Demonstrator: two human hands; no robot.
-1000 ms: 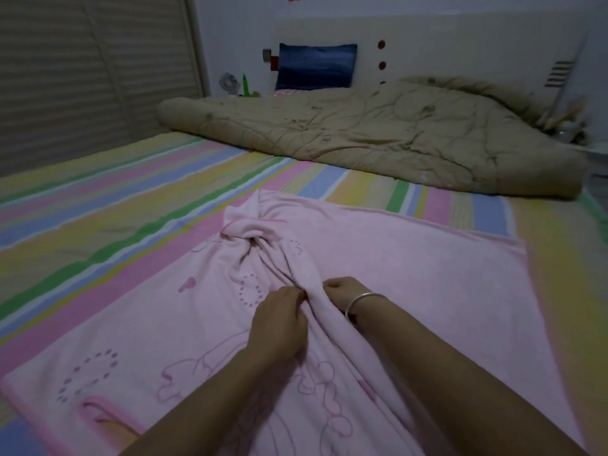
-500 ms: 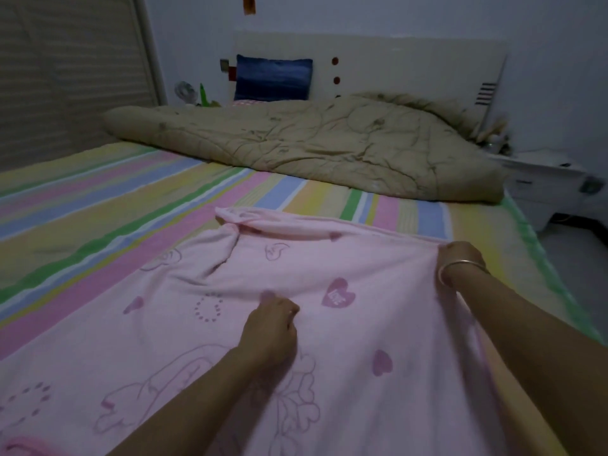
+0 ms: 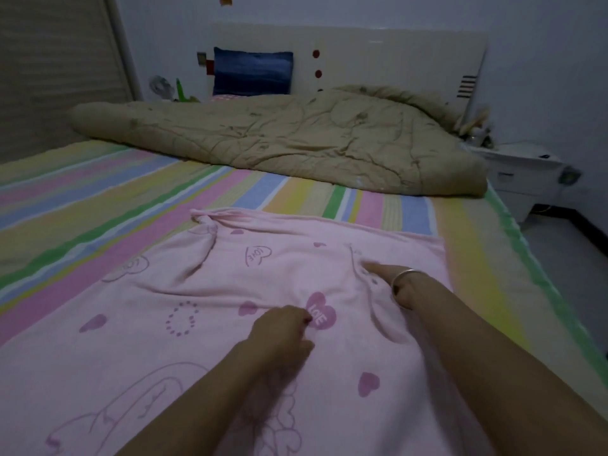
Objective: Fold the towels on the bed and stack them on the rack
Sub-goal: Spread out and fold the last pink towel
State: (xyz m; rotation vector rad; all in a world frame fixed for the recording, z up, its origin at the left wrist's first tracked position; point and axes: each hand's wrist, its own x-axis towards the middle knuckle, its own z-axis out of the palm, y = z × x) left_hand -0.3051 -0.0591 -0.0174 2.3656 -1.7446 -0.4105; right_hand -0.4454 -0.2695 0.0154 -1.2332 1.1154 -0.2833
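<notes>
A dim bedroom, seen from above a bed (image 3: 98, 199) with a pastel striped sheet. One pink towel (image 3: 279, 278), printed with hearts, lies spread on the near half of the bed and is not yet folded. Its near end runs out of view, so its long axis cannot be told. Its far edge lies across the bed, ahead of both hands.

The far left corner is bunched into a twist, ahead and to the left of the left hand (image 3: 283, 327) and well apart from it. That hand is the nearer one for pulling it flat. Its fingers are curled, and it seems to pinch the cloth beside a dark heart. The right hand (image 3: 399, 287) wears one bangle (image 3: 406, 274) and sits against a raised ridge of towel. Its fingers are hidden, so its grip cannot be told.

Beyond lie one tan quilt (image 3: 296, 143), one blue pillow (image 3: 253, 72) and one white nightstand (image 3: 519, 172). No rack is in view.
</notes>
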